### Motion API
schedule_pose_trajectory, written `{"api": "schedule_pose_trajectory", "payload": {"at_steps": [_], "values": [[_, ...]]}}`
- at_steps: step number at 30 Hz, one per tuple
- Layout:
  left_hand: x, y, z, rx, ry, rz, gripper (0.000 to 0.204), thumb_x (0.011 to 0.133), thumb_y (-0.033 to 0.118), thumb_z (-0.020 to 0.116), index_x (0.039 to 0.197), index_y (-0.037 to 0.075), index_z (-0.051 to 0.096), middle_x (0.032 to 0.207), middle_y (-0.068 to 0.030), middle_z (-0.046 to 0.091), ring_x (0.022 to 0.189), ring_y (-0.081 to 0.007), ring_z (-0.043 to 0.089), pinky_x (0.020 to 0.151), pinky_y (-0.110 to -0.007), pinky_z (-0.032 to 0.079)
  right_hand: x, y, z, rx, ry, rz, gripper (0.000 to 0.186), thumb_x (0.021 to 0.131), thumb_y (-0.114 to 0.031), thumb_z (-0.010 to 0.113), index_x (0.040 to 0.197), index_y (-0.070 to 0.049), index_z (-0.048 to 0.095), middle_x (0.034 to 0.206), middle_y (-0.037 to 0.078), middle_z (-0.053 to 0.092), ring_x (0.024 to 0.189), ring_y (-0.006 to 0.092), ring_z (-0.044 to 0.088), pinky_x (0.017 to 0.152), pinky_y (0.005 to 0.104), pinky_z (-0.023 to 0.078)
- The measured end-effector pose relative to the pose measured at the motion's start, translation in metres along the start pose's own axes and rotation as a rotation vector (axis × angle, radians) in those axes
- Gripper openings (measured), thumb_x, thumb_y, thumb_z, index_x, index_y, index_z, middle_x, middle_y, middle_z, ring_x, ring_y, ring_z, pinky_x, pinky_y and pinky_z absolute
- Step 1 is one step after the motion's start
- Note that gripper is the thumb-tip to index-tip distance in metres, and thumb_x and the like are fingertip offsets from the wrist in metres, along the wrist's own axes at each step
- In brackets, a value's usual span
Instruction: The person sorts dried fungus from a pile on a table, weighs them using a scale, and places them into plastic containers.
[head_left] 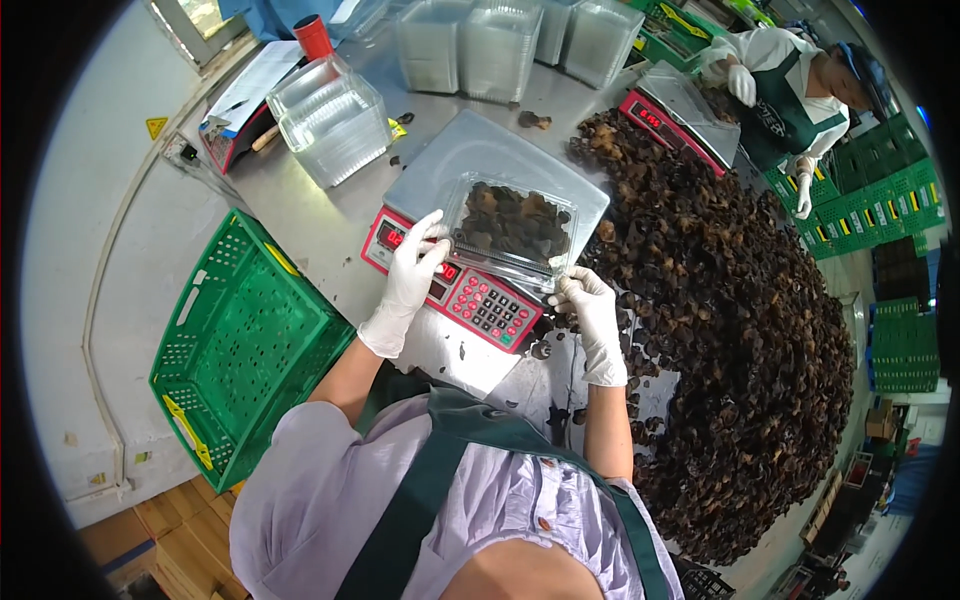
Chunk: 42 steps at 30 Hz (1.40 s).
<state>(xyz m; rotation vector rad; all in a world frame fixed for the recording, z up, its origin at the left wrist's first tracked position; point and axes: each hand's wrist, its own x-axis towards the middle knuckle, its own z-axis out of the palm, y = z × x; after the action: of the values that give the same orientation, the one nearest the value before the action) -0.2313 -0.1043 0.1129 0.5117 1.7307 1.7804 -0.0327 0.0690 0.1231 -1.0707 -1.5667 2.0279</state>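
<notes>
A clear plastic box (512, 222) holding dark brown, curled pieces that look like wood ear mushrooms rests on the grey plate (435, 170) of a red digital scale (475, 300). My left hand (408, 275), in a white glove, pinches the box's left edge above the scale's display. The right hand (590, 310), gloved as well, has its fingers closed on the near right corner of the box. Between the hands, a clear plastic flap or rim of the box reaches over the top of the keypad. Both hands stay outside the contents.
A large heap of the mushrooms (740, 370) covers the table's right side. Left of the table stands a green crate (250, 340). Stacked clear boxes (335, 125) and a red cup (313, 37) are at the back. A co-worker (790, 95) stands beyond another scale (675, 130).
</notes>
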Motion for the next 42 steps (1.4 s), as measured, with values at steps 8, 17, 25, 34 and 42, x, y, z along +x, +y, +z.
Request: {"api": "schedule_pose_trajectory", "payload": {"at_steps": [8,17,25,34,42], "values": [[0.006,0.007,0.007,0.281,0.009,0.361,0.042,0.087,0.001,0.056,0.128,0.005,0.055,0.118,-0.0041,0.053,0.076,-0.0059,0.048,0.066,-0.02,0.044,0.0,-0.003,-0.003,0.047,-0.009,0.025,0.014,0.092,-0.011,0.056,0.1,-0.001,0.062,0.083,0.004,0.063,0.065,0.0115,0.061,0.06,0.022,0.049],[0.02,0.042,0.014,0.121,0.067,0.194,0.027,0.088,0.013,0.065,0.112,0.001,0.064,0.101,-0.0019,0.062,0.073,-0.0039,0.051,0.06,-0.02,0.044,-0.009,-0.05,0.004,-0.014,-0.004,-0.042,0.027,0.097,-0.028,0.051,0.089,-0.005,0.062,0.071,0.007,0.068,0.057,0.0102,0.06,0.052,0.0217,0.046],[0.024,0.041,0.015,0.208,0.075,0.242,0.024,0.085,0.01,0.067,0.107,0.0,0.066,0.101,-0.0064,0.064,0.076,-0.0084,0.059,0.068,-0.023,0.049,-0.001,-0.049,0.0,-0.023,0.02,0.008,0.028,0.096,-0.031,0.051,0.089,-0.005,0.06,0.07,0.007,0.068,0.054,0.0096,0.059,0.05,0.0204,0.044],[-0.006,-0.007,-0.003,-0.261,-0.001,-0.099,0.043,0.083,0.0,0.061,0.125,-0.004,0.052,0.096,-0.008,0.06,0.076,-0.0113,0.06,0.067,-0.022,0.051,-0.015,0.0,0.004,0.003,-0.023,0.127,0.01,0.094,-0.01,0.053,0.092,-0.001,0.058,0.083,0.008,0.067,0.063,0.0102,0.059,0.059,0.0226,0.049],[-0.002,0.006,-0.014,-0.199,-0.123,-0.245,0.013,0.089,0.008,0.055,0.1,0.001,0.057,0.08,-0.0109,0.064,0.065,-0.0171,0.065,0.058,-0.027,0.054,-0.018,0.01,0.012,0.105,0.005,-0.011,0.009,0.094,-0.007,0.054,0.098,0.001,0.056,0.083,0.012,0.067,0.064,0.0113,0.06,0.062,0.0228,0.049]]}}
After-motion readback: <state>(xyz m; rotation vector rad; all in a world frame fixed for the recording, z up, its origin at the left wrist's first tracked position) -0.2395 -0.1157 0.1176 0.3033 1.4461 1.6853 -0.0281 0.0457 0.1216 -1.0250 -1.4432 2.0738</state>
